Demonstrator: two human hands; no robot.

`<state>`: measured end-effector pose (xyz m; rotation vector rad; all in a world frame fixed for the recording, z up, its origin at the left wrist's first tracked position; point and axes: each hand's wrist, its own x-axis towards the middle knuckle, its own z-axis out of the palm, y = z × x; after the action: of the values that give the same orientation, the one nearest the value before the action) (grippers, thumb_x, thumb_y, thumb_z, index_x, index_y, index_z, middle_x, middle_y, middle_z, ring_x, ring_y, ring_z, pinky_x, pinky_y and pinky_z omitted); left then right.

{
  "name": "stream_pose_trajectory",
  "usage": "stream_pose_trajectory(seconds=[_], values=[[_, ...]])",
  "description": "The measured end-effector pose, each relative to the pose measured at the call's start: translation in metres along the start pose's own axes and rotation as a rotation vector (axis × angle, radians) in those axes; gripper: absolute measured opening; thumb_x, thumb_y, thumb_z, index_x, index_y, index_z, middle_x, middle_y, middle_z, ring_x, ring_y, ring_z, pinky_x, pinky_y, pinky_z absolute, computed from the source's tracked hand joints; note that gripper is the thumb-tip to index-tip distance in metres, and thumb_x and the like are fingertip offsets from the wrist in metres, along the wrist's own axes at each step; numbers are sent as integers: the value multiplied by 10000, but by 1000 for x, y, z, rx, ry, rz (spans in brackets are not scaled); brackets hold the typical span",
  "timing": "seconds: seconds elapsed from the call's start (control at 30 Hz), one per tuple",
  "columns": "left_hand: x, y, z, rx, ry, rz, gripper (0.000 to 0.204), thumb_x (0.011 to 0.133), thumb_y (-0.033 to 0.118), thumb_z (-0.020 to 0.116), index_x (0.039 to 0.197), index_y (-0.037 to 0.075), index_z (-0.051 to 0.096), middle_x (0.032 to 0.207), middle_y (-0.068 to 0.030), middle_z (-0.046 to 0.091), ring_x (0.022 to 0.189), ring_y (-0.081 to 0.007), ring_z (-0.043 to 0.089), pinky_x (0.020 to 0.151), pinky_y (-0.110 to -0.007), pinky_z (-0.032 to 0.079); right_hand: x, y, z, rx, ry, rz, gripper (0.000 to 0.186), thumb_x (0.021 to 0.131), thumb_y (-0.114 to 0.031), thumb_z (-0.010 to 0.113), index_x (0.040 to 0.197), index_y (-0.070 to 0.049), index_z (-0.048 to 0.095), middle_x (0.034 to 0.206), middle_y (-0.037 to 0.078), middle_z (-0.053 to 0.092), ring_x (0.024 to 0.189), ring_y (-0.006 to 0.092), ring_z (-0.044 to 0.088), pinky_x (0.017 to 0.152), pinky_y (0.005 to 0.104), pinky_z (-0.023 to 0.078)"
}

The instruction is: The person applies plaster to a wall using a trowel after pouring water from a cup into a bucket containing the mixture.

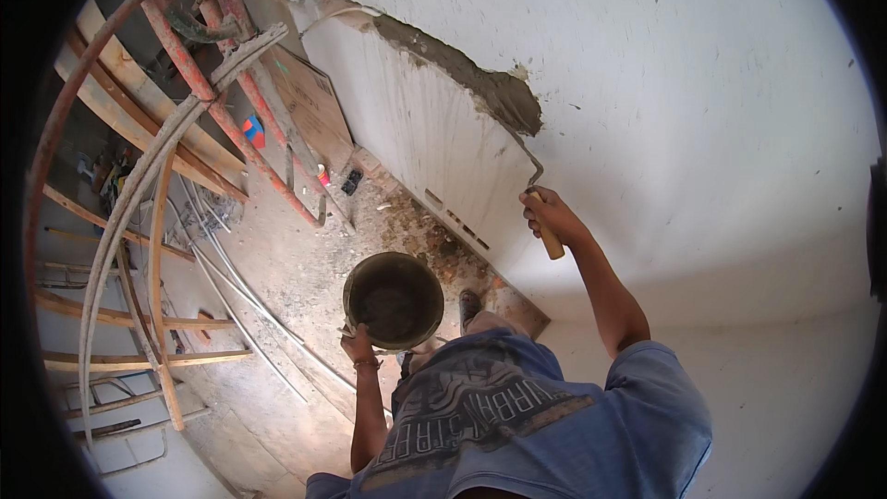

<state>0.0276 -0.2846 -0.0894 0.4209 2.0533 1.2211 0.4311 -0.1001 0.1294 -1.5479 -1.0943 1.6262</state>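
Observation:
My right hand point(552, 218) is closed round the wooden handle of a trowel point(537, 166), whose blade lies at the end of a grey band of wet mortar point(462, 74) on the white wall point(684, 129). The blade itself is hard to tell from the mortar. Lower down, my left hand point(358, 344) grips the rim of a dark bucket point(394, 301). The bucket's inside is shaded, so what it contains is unclear. It hangs over the floor in front of my body.
Red metal scaffold frames point(242, 92) and bent pale poles point(139, 180) stand on the left, with wooden planks point(120, 83) behind. A cardboard sheet point(309, 106) leans by the wall. Rubble and mortar crumbs point(407, 212) litter the floor point(286, 268) along the wall's foot.

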Motion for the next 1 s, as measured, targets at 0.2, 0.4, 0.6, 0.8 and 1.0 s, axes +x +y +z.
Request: stream_pose_trajectory(seconds=[0.2,0.4,0.6,0.8,1.0], values=[[9,-31,16,-103,-29,23,342,723,90,605,987,-128,617,901,-170,663,761,-252,613,706,-369,495,24,-55,-8,-34,-47,73,226,903,-297,574,915,-96,472,695,-22,461,531,79,442,457,249,399],[0,-24,44,-178,-56,-10,251,700,111,647,848,-86,597,768,-76,598,664,-177,535,609,-351,448,12,-91,1,60,-28,43,221,907,-294,567,927,-102,459,701,-30,443,535,72,420,464,238,376],[-6,4,51,-161,-126,48,204,698,107,642,804,-63,604,729,-58,582,637,-170,512,587,-344,424,-27,-91,3,88,17,-50,254,925,-356,554,887,-133,439,666,-42,427,504,56,407,434,215,367],[7,0,25,-145,-64,-16,296,715,113,633,929,-92,616,831,-120,630,720,-213,563,660,-364,462,-66,-66,17,59,156,-173,266,934,-377,535,871,-143,426,630,-46,414,472,60,413,421,229,375],[24,0,4,-80,-56,47,338,734,91,620,1010,-103,618,895,-154,658,754,-243,607,693,-378,492,-18,-22,20,257,-63,5,215,933,-322,526,883,-129,446,627,-43,403,474,71,393,428,235,358]])
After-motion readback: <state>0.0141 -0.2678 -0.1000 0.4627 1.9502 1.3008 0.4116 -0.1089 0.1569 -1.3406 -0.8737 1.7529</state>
